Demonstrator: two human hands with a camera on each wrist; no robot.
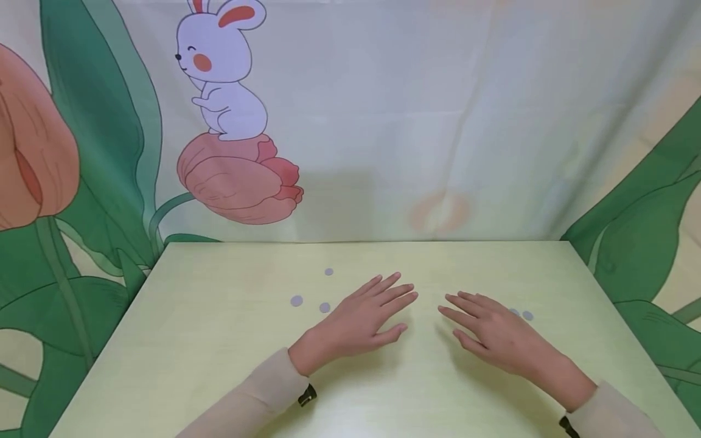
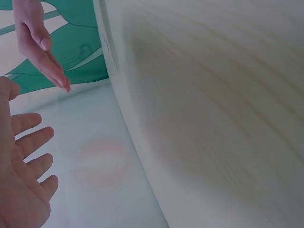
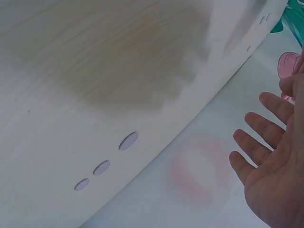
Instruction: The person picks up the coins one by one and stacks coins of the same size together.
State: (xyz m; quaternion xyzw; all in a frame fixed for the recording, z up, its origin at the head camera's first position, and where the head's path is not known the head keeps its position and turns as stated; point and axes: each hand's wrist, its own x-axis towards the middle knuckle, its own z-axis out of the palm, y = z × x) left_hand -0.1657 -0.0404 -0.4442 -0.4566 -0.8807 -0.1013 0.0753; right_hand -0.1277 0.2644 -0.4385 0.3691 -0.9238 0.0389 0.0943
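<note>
My left hand (image 1: 358,322) hovers over the table with its fingers spread and straight, holding nothing. Facing it from the right, my right hand (image 1: 495,334) is likewise held above the tabletop with extended fingers and nothing in its grasp. Small flat grey discs lie on the table; the nearest to the left hand is a disc (image 1: 325,308) just beyond the wrist. Two more, a larger disc (image 1: 296,300) and a far disc (image 1: 328,272), lie around it. Beside the right hand are a partly covered disc (image 1: 514,311) and another disc (image 1: 527,316). In the right wrist view, three discs (image 3: 128,141) form a row.
The pale wooden table (image 1: 181,340) ends at a back edge against a hanging cloth (image 1: 383,91) printed with a rabbit and tulips. Dark straps show at both sleeve cuffs (image 1: 274,383). Soft hand shadows fall on the tabletop.
</note>
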